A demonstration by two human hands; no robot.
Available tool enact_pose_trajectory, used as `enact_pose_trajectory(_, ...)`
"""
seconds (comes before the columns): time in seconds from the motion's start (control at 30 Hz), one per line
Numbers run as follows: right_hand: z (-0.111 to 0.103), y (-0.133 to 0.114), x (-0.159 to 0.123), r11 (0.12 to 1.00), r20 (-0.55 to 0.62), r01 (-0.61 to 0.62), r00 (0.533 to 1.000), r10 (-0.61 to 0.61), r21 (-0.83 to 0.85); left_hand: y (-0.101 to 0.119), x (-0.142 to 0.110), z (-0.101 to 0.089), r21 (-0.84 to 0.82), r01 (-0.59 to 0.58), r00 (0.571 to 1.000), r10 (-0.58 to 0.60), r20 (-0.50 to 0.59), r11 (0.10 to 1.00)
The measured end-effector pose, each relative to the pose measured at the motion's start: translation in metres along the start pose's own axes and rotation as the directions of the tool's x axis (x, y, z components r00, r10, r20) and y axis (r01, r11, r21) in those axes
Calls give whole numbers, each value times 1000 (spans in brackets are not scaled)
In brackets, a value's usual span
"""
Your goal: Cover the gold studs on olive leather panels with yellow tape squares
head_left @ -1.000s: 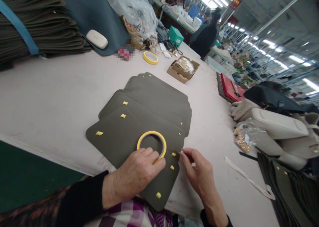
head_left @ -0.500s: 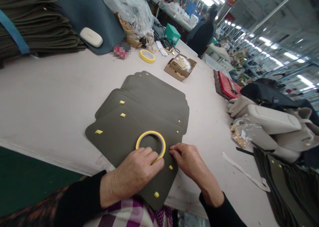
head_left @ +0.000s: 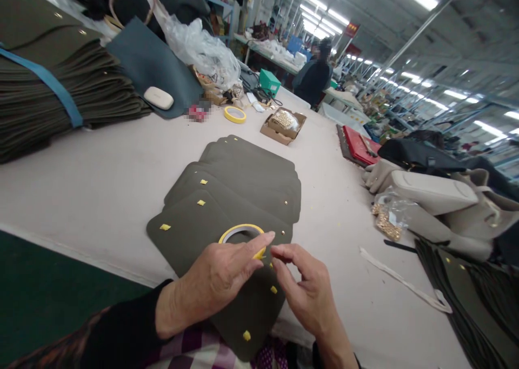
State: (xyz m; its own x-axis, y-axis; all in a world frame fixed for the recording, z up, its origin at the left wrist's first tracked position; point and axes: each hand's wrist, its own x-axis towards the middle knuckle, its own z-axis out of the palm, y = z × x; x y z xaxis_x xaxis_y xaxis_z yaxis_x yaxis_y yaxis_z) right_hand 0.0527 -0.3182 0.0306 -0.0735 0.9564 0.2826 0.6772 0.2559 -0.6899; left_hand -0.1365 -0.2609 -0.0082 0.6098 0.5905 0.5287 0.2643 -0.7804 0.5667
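Observation:
My left hand [head_left: 217, 272] grips the near side of a roll of yellow tape [head_left: 237, 229], its index finger stretched out over the rim. Close to that fingertip is my right hand [head_left: 308, 282], thumb and index finger curved with a small gap between the tips; nothing shows between them. Both hands are over a fanned stack of dark olive panels [head_left: 239, 169]. Small yellow tape pieces [head_left: 165, 227] dot the top panel, one of them right by my right thumb. Small gold studs [head_left: 283, 232] show near the panels' right edge. My left fingers hide part of the roll.
A second yellow tape roll [head_left: 235, 114] and a cardboard box of gold parts [head_left: 284, 125] lie farther back. Strapped olive panels [head_left: 36, 104] are piled at left. Pale bags [head_left: 433, 188] and more olive panels [head_left: 466, 299] line the right. A person [head_left: 314, 77] is in the background.
My right hand has lifted off the panel and come near the tape roll, leaving a yellow piece where its fingertips were. My left index finger has straightened. The view has tilted up.

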Motion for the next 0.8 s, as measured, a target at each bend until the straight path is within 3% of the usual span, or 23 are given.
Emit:
enact_pose_trajectory(0.1,4,-3,-2,984,-10,173,985,-174,-41,2,-1,5,21,0,1000,0,1,1000)
enact_pose_trajectory(0.3,11,1,-5,936,-25,298,951,-308,-189,9,-1,7,-2,6,996,-6,94,1000)
enact_pose_trajectory(0.53,20,10,-11,919,-187,247,931,-313,-308,11,10,3,95,87,959,-109,261,992)
enact_pose_trajectory(0.63,22,11,-12,965,-263,96,951,-161,-242,7,19,6,188,26,962,-76,261,982)
enact_pose_trajectory(0.7,23,12,-10,993,-271,-97,959,77,-63,6,25,9,224,-25,974,-28,227,974)
enact_pose_trajectory(0.8,22,20,-5,880,-188,-373,880,435,294,7,29,13,200,-84,989,57,140,976)
